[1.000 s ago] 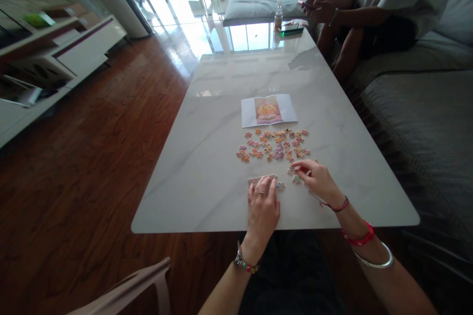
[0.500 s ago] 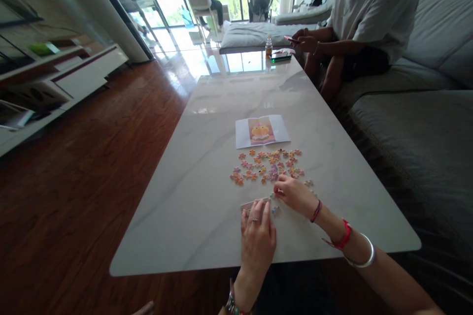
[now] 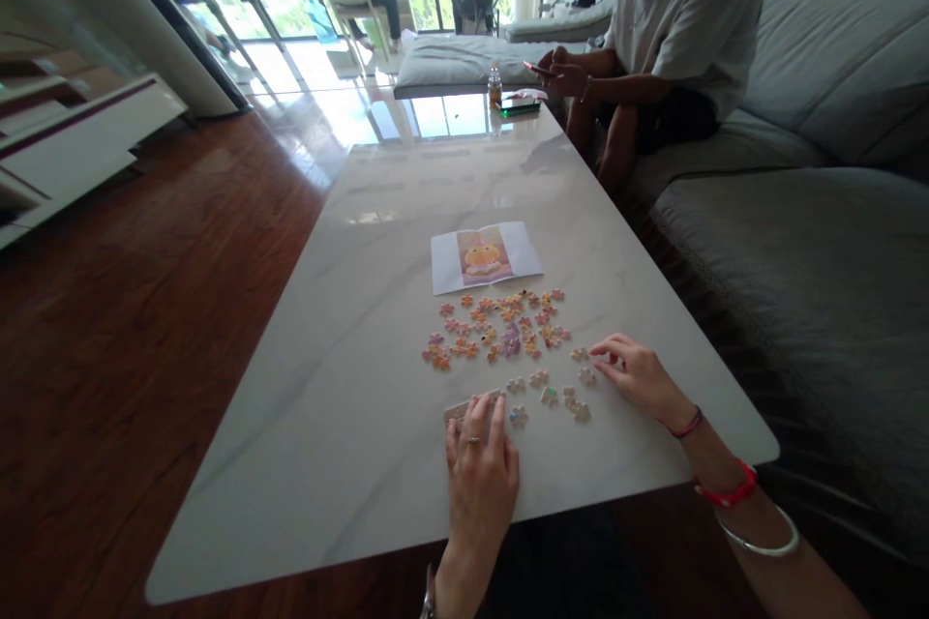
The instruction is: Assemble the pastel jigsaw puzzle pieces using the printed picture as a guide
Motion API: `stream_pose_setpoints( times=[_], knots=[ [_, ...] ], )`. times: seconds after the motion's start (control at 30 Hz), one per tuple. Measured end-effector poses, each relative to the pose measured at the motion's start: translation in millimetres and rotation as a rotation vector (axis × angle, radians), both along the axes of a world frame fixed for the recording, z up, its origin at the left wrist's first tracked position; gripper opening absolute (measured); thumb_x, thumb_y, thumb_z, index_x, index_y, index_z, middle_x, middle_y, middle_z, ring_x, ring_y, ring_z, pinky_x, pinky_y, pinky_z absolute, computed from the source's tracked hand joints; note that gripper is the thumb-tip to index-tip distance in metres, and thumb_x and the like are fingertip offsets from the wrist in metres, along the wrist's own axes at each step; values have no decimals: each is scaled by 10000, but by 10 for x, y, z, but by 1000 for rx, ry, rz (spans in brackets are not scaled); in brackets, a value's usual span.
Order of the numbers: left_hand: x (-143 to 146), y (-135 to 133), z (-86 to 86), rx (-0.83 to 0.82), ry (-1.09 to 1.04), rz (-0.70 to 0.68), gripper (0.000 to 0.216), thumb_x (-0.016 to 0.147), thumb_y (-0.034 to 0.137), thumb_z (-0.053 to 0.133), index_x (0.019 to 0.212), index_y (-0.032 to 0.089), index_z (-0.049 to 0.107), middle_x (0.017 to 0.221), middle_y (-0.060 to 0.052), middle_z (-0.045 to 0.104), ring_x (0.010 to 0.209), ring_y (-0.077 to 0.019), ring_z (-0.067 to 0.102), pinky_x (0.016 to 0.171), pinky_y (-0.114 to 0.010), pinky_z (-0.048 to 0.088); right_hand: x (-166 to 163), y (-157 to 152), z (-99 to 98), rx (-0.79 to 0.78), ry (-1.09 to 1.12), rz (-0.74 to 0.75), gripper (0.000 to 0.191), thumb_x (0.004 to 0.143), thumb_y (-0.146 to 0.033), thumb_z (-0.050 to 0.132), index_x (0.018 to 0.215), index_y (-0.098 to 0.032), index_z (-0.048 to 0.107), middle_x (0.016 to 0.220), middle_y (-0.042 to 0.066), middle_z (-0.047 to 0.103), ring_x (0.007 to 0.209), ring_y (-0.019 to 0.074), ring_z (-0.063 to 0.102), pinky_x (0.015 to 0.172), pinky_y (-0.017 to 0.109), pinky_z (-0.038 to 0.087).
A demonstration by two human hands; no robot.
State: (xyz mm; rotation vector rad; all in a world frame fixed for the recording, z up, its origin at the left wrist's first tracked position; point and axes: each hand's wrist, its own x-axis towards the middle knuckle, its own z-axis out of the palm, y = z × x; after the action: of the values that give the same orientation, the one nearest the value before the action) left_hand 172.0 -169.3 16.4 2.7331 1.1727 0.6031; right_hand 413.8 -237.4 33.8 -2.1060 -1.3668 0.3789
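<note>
My left hand (image 3: 483, 469) rests on the near part of the table, fingers stretched out over a short strip of joined jigsaw pieces (image 3: 459, 410). Its fingers cover part of that strip. To the right, my right hand (image 3: 639, 377) hovers low with thumb and forefinger apart, and nothing shows between them. Its fingertips are close beside a pale jigsaw piece (image 3: 579, 354). Several other pale pieces lie loose between the two hands, one with a green patch (image 3: 550, 396). Beyond them spreads a group of orange, pink and purple jigsaw pieces (image 3: 510, 339).
A creased paper with a printed picture (image 3: 485, 256) lies behind the pieces on the marble-look table (image 3: 319, 406). At the far end stand a bottle (image 3: 494, 85) and a dark phone-like device (image 3: 521, 106). A person holding a phone sits on the grey sofa (image 3: 784, 242).
My right hand has moved right, away from the strip, and its fingers have parted. More pale pieces are uncovered. My left hand stays on the strip; the view has shifted.
</note>
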Motion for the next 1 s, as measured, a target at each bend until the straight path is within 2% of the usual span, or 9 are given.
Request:
stream_pose_setpoints(
  times=[0.2,0.33,0.43,0.53,0.6,0.7,0.8,1.0],
  knots=[
    [-17,12,-36,20,21,-14,401,784,118,377,1168,178,474,1213,-84,482,1161,-214,387,993,-422,253,26,141,-19,-60,-35,69,201,712,-204,552,909,-177,582,869,35,535,697,123,536,699,263,436],
    [-26,20,-42,43,22,-15,400,782,119,377,1165,180,477,1211,-87,482,1157,-222,392,981,-429,270,30,150,-20,-135,-51,74,37,713,-186,548,724,-161,572,775,22,512,654,120,521,647,251,426],
    [-22,23,-41,46,15,-12,395,780,118,379,1156,177,485,1206,-91,486,1154,-223,395,982,-429,267,0,101,-27,-120,-49,39,97,749,-185,504,667,-158,548,740,23,518,649,124,518,640,253,420],
    [-13,22,-40,26,28,-7,393,781,121,384,1156,180,485,1217,-86,476,1163,-223,385,988,-429,259,-23,91,-14,-83,-28,28,68,744,-172,509,780,-159,566,763,26,531,675,128,524,658,254,422],
    [-8,19,-35,14,36,-3,393,782,120,381,1157,183,483,1217,-83,477,1166,-222,382,991,-432,254,-34,111,-4,-77,-8,37,141,726,-168,534,863,-161,568,797,28,533,690,127,530,675,253,425],
    [-4,15,-19,17,30,-3,391,784,118,375,1155,178,484,1203,-87,488,1161,-221,388,990,-431,258,-50,128,-2,-95,7,52,117,712,-167,547,826,-160,577,811,29,530,683,121,534,674,248,429],
    [-4,9,-2,20,21,-9,391,783,122,379,1155,171,484,1193,-95,494,1155,-225,395,990,-434,261,-65,64,-14,-67,-5,-2,78,738,-188,516,785,-162,574,775,25,534,664,122,530,658,252,430],
    [-3,11,3,11,-2,-20,403,773,124,388,1164,170,478,1201,-95,488,1163,-227,388,995,-436,263,-103,-159,-41,-10,18,-105,190,747,-232,516,925,-179,558,824,32,542,636,123,522,649,267,442]
  ],
)
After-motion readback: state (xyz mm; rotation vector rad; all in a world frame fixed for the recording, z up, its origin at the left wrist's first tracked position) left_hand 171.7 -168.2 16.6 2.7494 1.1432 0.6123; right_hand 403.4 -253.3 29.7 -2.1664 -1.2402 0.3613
